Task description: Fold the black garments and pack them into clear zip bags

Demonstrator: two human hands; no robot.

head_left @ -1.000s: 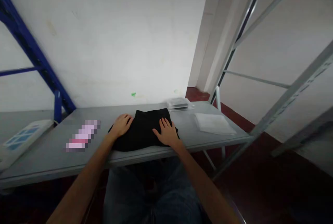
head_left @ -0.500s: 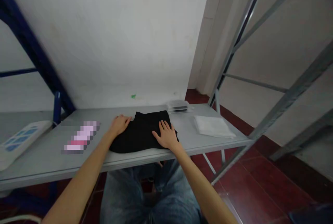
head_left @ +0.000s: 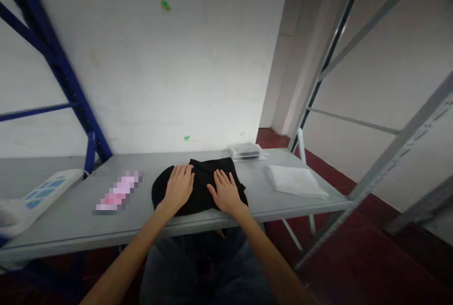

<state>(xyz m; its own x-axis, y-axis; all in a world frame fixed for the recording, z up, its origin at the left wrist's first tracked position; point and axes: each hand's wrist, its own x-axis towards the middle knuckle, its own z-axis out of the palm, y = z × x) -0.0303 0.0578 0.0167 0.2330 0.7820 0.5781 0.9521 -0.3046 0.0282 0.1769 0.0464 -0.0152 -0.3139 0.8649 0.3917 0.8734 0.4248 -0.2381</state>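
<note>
A piece of black cloth (head_left: 201, 187), possibly a folded garment, lies flat at the front edge of the grey table. My left hand (head_left: 180, 186) rests palm down on its left half, fingers stretched out. On the right half lies my right hand (head_left: 226, 191), also flat, with its fingers a little spread. Neither hand grips the cloth. Parts of it are covered by my hands, and its exact kind does not show.
The grey tabletop (head_left: 134, 220) meets a white wall. A blurred pink item (head_left: 120, 191) and a white box with blue panels (head_left: 46, 196) lie left. Clear plastic packets (head_left: 247, 152) and a white folded sheet or bag (head_left: 295, 181) lie right. Metal posts (head_left: 323, 71) rise at the right end.
My left hand has moved right, from the cloth's left edge onto its left half. My right hand stays on the right half. The view has shifted slightly.
</note>
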